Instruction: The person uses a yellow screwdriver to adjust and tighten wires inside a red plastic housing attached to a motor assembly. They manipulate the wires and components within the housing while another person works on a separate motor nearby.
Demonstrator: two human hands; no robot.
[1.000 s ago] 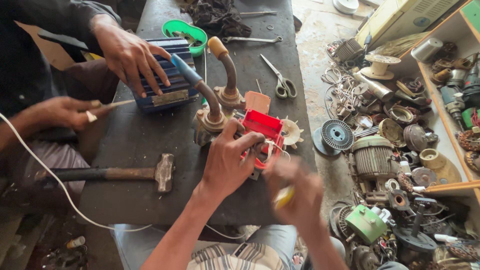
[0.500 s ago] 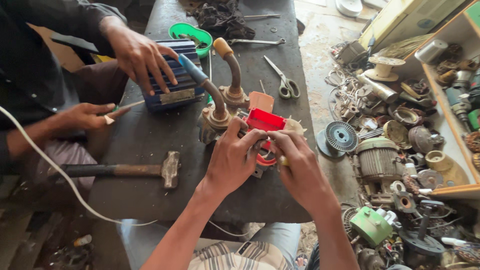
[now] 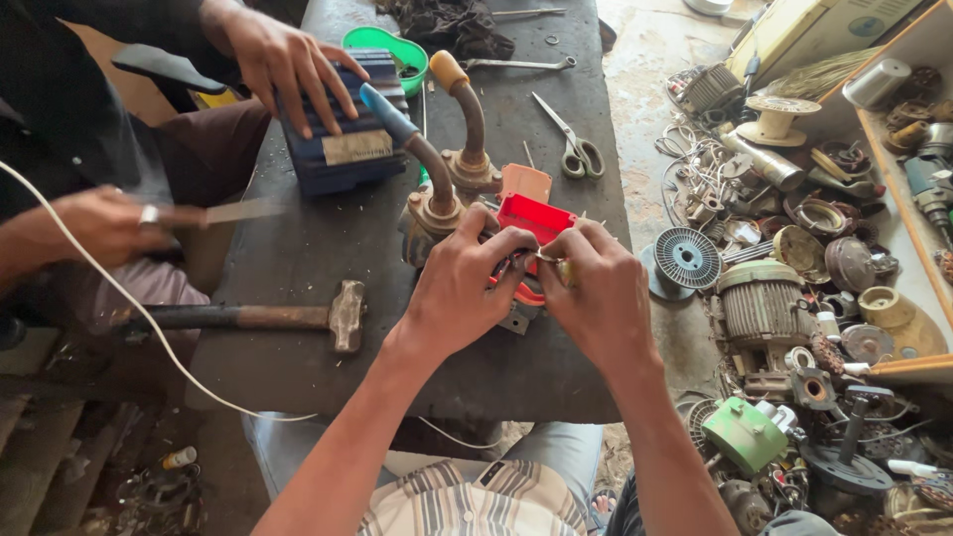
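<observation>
My right hand [image 3: 601,288] has come in beside my left hand [image 3: 462,288]; both sets of fingers now pinch small wires at the red terminal box [image 3: 536,216] on the worktop [image 3: 298,248].

My left hand [image 3: 462,288] and right hand [image 3: 596,288] meet over red terminal box [image 3: 536,218] of small pump [image 3: 447,199], fingertips pinching thin wires. Hammer [image 3: 248,318] lies left on dark workbench [image 3: 328,248]; scissors [image 3: 571,139] beyond.

red rectangular terminal-box cover [image 3: 537,218], open side tilted up, mounted on a small rusty pump [image 3: 437,213] with two curved pipes, standing at frame centre on the dark desk [image 3: 298,248].
</observation>
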